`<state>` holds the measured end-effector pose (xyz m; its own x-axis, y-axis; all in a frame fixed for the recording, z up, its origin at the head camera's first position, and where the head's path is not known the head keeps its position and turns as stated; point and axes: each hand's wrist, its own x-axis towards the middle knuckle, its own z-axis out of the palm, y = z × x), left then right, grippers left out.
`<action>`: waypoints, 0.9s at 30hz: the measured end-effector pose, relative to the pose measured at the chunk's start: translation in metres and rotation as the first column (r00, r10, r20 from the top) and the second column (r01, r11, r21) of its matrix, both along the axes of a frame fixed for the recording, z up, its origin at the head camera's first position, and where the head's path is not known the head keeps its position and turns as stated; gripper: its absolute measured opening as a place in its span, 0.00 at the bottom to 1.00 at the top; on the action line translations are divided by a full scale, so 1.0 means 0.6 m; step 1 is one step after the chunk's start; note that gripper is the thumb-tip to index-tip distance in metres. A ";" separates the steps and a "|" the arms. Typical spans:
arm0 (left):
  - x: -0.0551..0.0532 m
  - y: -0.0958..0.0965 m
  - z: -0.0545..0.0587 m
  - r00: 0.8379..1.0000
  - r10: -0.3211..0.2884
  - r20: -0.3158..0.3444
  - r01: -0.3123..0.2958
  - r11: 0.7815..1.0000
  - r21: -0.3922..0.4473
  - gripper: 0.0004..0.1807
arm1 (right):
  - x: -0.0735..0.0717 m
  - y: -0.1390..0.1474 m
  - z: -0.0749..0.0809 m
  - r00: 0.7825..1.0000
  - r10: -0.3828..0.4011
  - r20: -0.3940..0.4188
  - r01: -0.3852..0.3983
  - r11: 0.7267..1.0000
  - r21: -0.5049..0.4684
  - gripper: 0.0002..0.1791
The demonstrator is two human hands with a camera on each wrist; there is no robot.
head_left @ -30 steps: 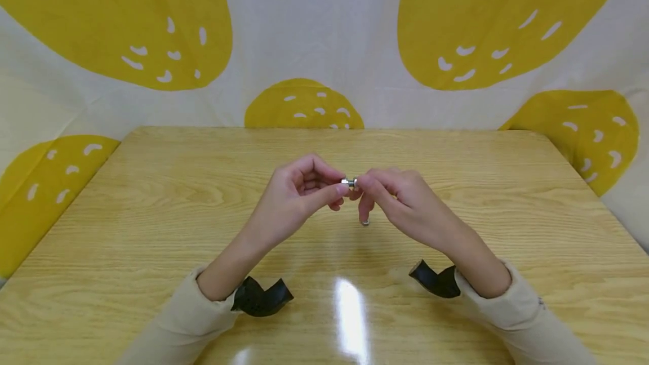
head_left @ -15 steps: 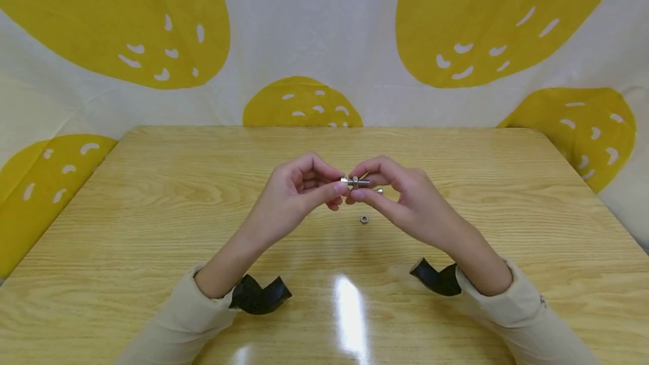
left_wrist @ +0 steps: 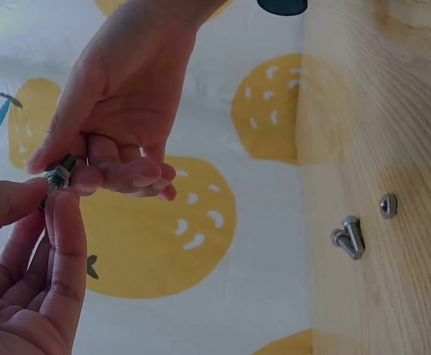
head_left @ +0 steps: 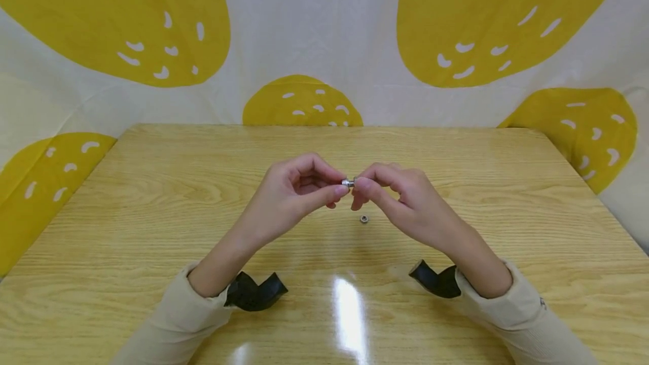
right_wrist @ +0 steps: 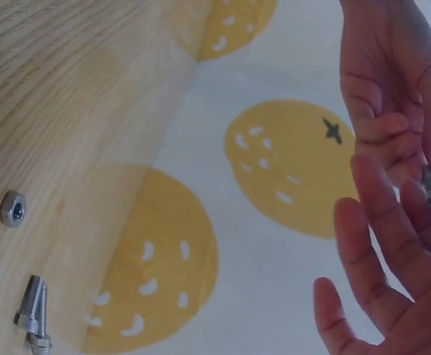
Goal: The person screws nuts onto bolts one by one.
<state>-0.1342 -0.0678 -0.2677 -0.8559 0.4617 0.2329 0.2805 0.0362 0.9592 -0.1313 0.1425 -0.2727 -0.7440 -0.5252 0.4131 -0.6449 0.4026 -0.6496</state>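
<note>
Your left hand (head_left: 291, 201) and right hand (head_left: 400, 196) pinch a silvery metal bolt (head_left: 347, 183) well inside the pale wooden table's (head_left: 167, 196) edges.

Two hands, one left hand (head_left: 284, 199) and one right hand (head_left: 398, 199), over one wooden table (head_left: 162, 196); three bolts in all, one held bolt (head_left: 347, 183) and two loose bolts (left_wrist: 355, 235); two nuts, one threaded nut (left_wrist: 58, 176) and one loose hex nut (head_left: 364, 219); two beige sleeves (head_left: 172, 314); two black wrist attachments (head_left: 258, 293); five yellow fruit prints (head_left: 304, 103), counted from the head, on one white cloth (head_left: 314, 21).
</note>
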 end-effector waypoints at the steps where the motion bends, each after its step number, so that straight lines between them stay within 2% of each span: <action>1: 0.000 0.000 0.000 1.000 -0.001 0.002 0.000 1.000 0.004 0.06 | 0.000 0.000 0.001 1.000 -0.004 0.006 0.004 1.000 0.007 0.10; 5: 0.000 0.000 0.001 1.000 0.007 0.000 -0.007 1.000 0.019 0.07 | 0.001 0.004 0.003 1.000 0.001 0.004 -0.001 1.000 0.000 0.09; 9: -0.001 0.000 0.001 1.000 0.017 -0.006 -0.017 0.999 0.028 0.07 | 0.000 0.003 0.002 0.996 0.016 -0.082 -0.020 0.999 -0.039 0.15; 14: -0.002 0.001 0.002 1.000 0.009 -0.002 -0.009 0.999 0.032 0.07 | -0.001 0.001 -0.002 0.987 0.011 -0.160 -0.019 0.999 -0.046 0.12; 20: 0.002 0.002 0.002 1.000 0.003 0.001 -0.004 1.000 0.031 0.07 | 0.000 -0.002 -0.004 0.991 -0.001 -0.132 0.000 1.000 -0.014 0.05; 24: 0.003 0.004 0.003 1.000 0.004 0.002 -0.004 0.999 0.035 0.06 | 0.002 -0.005 -0.003 0.991 -0.054 -0.124 0.058 0.998 0.031 0.13; 27: 0.002 0.004 0.002 1.000 0.003 0.003 -0.003 0.999 0.043 0.06 | 0.003 -0.003 0.000 0.991 -0.068 -0.113 0.073 0.996 0.042 0.13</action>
<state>-0.1329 -0.0652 -0.2662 -0.8579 0.4490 0.2499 0.2776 -0.0043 0.9607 -0.1298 0.1405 -0.2729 -0.7303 -0.4936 0.4723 -0.6814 0.4773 -0.5549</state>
